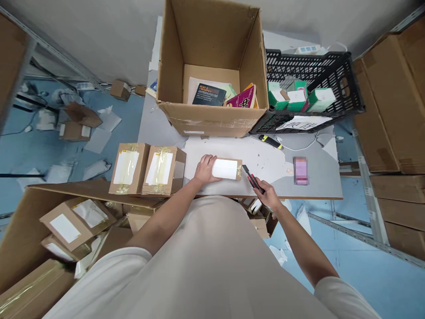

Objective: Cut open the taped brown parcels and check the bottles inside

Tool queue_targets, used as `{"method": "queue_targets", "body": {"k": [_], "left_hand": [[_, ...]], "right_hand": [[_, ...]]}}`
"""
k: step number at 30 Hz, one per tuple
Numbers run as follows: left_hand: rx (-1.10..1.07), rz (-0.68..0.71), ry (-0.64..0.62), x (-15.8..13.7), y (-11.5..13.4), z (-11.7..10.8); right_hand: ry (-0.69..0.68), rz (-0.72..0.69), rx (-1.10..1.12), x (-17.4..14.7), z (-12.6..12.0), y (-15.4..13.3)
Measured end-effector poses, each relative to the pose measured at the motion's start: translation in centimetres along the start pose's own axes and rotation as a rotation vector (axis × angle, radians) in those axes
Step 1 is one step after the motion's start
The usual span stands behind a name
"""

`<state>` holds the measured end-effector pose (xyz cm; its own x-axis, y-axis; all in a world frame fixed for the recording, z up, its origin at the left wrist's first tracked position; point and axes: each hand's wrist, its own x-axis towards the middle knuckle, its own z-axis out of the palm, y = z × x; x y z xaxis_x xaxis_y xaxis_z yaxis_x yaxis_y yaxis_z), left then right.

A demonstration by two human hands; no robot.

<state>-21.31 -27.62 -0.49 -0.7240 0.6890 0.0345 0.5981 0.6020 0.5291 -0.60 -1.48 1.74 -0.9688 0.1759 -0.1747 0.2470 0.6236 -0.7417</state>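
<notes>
Matt cardboard parcel (pixel 233 169), smooth paper label (pixel 223 169), glossy tape (pixel 162 165), plastic crate (pixel 356 91)

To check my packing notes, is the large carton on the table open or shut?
Open: nothing covers the top of the large carton, and books show inside.

A parcel (pixel 226 169) on the table (pixel 322 177) is held by the left hand (pixel 206 169), and a cutter (pixel 254 179) is held just to its right by the right hand (pixel 267 194). Two boxes (pixel 159 170) are set side by side left of the parcel. Behind, books (pixel 209 94) are kept in an open box (pixel 212 117), packs (pixel 296 97) in a crate (pixel 353 84) on its right, and another cutter (pixel 270 141) is laid before the crate.
</notes>
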Motion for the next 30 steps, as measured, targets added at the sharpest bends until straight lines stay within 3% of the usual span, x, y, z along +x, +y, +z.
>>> {"method": "queue_targets", "body": {"k": [10, 16, 21, 26, 30], "left_hand": [[-0.026, 0.021, 0.024, 0.0, -0.8, 0.9], [-0.026, 0.024, 0.003, 0.0, -0.7, 0.7], [-0.038, 0.014, -0.032, 0.0, -0.5, 0.2], [-0.048, 0.004, -0.042, 0.0, -0.5, 0.2], [-0.062, 0.013, -0.024, 0.0, -0.6, 0.3]], "right_hand": [[-0.102, -0.034, -0.036, -3.1, -0.6, 0.0], [-0.061, -0.009, -0.055, -4.2, 0.1, 0.7], [0.115, 0.084, -0.096, -2.8, 0.7, 0.2], [0.081, 0.086, -0.106, -0.3, 0.6, -0.9], [0.098, 0.085, -0.080, -0.2, 0.6, -1.0]]}}
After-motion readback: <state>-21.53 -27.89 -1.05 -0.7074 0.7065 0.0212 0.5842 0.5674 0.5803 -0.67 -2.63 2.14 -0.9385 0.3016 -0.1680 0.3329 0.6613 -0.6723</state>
